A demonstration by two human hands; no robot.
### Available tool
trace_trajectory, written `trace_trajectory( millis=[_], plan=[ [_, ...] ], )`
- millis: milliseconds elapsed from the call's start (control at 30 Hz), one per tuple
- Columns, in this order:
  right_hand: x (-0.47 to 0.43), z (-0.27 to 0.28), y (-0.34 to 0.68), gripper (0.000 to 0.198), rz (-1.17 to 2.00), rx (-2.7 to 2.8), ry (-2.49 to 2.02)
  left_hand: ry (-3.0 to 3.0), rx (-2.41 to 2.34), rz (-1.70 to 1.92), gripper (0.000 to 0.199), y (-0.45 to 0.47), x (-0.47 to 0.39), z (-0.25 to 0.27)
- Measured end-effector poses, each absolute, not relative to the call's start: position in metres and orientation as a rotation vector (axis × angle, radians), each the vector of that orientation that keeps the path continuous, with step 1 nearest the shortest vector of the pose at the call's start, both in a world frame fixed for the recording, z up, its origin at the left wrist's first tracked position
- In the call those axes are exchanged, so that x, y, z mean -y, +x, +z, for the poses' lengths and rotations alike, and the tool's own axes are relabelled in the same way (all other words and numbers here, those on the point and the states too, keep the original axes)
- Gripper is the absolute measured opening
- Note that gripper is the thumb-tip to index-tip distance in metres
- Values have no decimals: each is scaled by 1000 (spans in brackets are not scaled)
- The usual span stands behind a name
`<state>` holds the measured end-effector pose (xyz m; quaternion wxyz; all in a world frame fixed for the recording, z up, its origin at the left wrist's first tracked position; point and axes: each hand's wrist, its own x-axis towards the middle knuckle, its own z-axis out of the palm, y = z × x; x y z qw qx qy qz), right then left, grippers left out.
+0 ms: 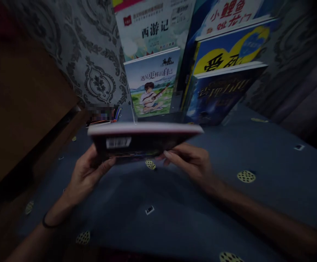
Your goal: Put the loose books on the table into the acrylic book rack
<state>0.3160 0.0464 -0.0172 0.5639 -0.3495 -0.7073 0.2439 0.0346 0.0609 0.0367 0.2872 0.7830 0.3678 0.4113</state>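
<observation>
The left hand (pixel 85 174) and right hand (pixel 195 163) grip a dark book (pixel 144 142), fingers closed on it. Other books (pixel 154 87) stand beyond.

Dimly lit; lined with grey scroll-patterned wallpaper (pixel 100 82); furnished with brown wooden panel (pixel 22 105) at left, blue-covered worktop (pixel 191 225).

Books (pixel 154 87) stand near the back edge of the desk (pixel 180 229), a pile (pixel 102 118) at its back left corner, a held book (pixel 144 142) before them.
</observation>
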Motion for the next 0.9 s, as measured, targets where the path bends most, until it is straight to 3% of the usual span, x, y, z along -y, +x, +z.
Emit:
trace_trajectory(
  millis=[100, 167, 300, 467, 900],
  plan=[
    [-44, -26, 320, 25, 176, 1868, -719, 2451, -801, 915, 25, 23, -69, 23],
    [-44, -42, 318, 29, 76, 2030, -721, 2625, -844, 759, 31, 12, -73, 6],
    [-46, -68, 310, 27, 59, 2309, -724, 2744, -1005, 320, 45, -6, -71, -25],
    [-46, -62, 307, 26, 153, 2470, -725, 2797, -998, 23, 63, -14, -62, -21],
    [-64, -65, 294, 30, 47, 2385, -943, 2735, -1315, 451, 34, -14, -86, -44]
  ],
)
